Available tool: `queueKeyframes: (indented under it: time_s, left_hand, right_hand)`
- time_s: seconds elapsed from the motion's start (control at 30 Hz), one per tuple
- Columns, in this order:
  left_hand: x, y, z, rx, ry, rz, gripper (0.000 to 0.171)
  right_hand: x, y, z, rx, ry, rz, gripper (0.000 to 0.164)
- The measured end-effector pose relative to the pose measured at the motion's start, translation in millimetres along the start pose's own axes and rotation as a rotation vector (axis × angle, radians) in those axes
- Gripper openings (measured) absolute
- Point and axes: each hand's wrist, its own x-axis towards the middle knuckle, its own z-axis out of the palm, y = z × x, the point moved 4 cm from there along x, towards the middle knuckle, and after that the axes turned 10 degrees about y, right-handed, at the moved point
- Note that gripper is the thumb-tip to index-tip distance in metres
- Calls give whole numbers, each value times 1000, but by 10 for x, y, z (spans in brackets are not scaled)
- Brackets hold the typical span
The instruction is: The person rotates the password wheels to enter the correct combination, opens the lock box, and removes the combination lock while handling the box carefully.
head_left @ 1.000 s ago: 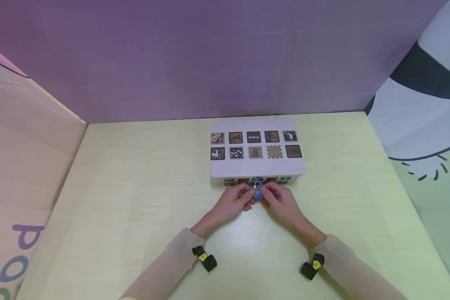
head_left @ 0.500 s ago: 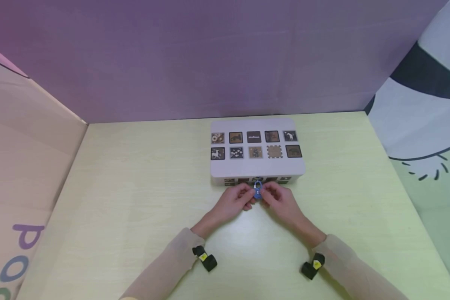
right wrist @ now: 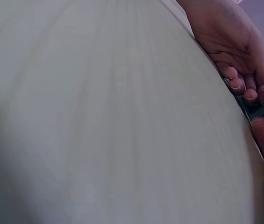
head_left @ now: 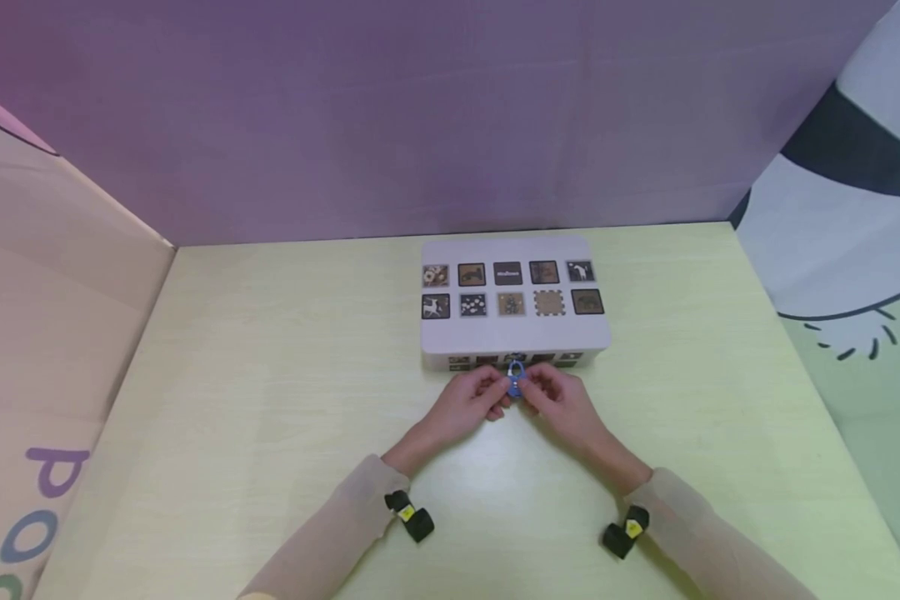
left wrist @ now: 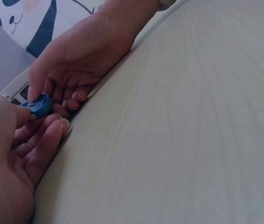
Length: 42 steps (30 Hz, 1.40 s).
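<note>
Padlock right of lower centre, pinched without a gap between left hand and right hand, neither nearer; long axis up-frame, shackle toward the box.

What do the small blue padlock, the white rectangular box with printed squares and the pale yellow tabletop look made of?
Small blue padlock: likely painted metal or hard plastic; solid blue body, lighter details on its face.
White rectangular box: perhaps tin or coated card; smooth, matt-looking, with rounded corners.
Pale yellow tabletop: probably wood or wood-look laminate; visible grain, soft sheen.
</note>
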Motion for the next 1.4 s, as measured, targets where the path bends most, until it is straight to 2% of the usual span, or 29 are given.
queueKeyframes:
  time_s: [0.87, 1.4]
  left_hand:
    - [-16, 8, 3, -2, -1, -10, 24]
    - [-6, 1, -5, 1, 2, -7, 24]
  right_hand:
    - [2, 22, 0, -58, 4, -10, 16]
    - [16, 45, -8, -39, 20, -6, 17]
